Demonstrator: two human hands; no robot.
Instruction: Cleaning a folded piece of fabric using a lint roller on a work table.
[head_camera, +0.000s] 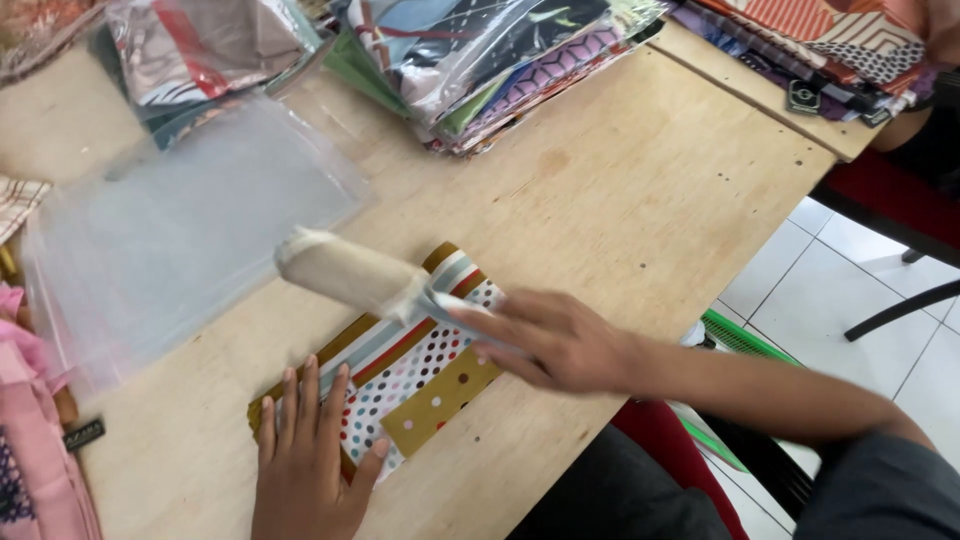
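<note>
A folded patterned cloth (420, 375), mustard with stripes and coloured dots, lies on the wooden table (620, 200). My left hand (310, 450) rests flat on the cloth's near left end, fingers spread. My right hand (545, 340) grips the handle of a lint roller (345, 275), whose pale, fuzzy head hovers over the cloth's far end, blurred by motion.
A stack of clear plastic bags (190, 230) lies left of the cloth. Piles of bagged, folded fabrics (480, 60) line the table's far side, with more at the far right (830, 50). Pink fabric (30, 420) sits at the left edge. White tiled floor (850, 300) is to the right.
</note>
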